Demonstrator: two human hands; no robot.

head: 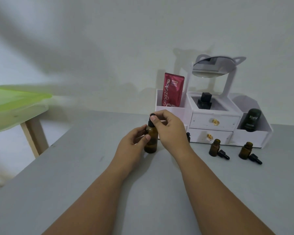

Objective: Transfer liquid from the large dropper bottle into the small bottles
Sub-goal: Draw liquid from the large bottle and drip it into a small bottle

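The large amber dropper bottle (pixel 151 143) stands upright on the grey table (pixel 75 175). My left hand (pixel 132 141) grips its body from the left. My right hand (pixel 168 128) pinches its black dropper cap (pixel 151 122) from above. Two small amber bottles (pixel 214 148) (pixel 245 150) stand open to the right, each with a black dropper cap (pixel 224 154) (pixel 255 158) lying beside it. Another small dark bottle (pixel 188 135) peeks out behind my right wrist, mostly hidden.
A white cosmetics organiser (pixel 212 122) with two drawers and a mirror (pixel 215 67) stands at the back against the wall. It holds a red sachet (pixel 172 89), a black item (pixel 204 100) and a dark tube (pixel 250 120). A green-topped wooden table (pixel 15 106) stands left.
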